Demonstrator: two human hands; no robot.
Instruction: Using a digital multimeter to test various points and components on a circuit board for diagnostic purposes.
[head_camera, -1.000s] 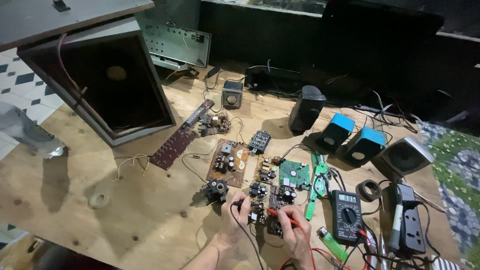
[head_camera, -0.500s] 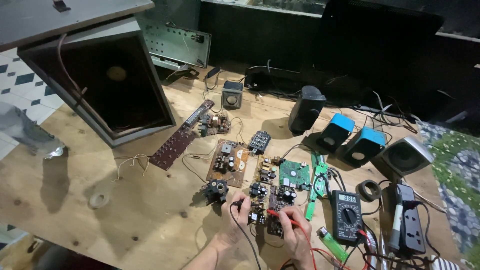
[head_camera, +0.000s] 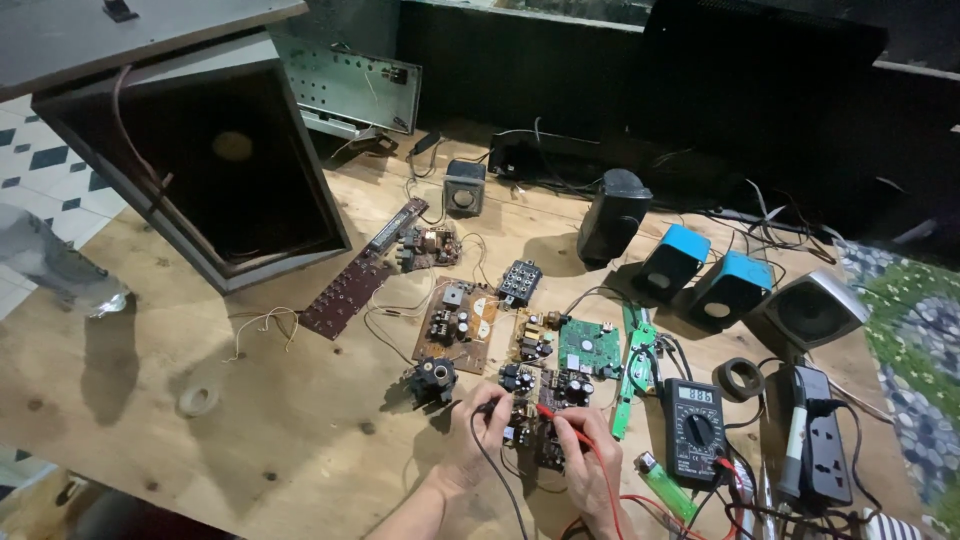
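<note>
My left hand pinches a black probe with its black lead trailing toward me. The tip rests on a dark circuit board near the table's front edge. My right hand grips a red probe and touches it to the same board. The red lead runs back to a black multimeter lying just right of my hands. Around the board lie a green circuit board, a brown board and a small black component.
A large dark wooden speaker box lies open at the back left. Small speakers stand behind the boards: a black speaker, two blue speakers and a silver speaker. A power strip and a tape roll are at the right.
</note>
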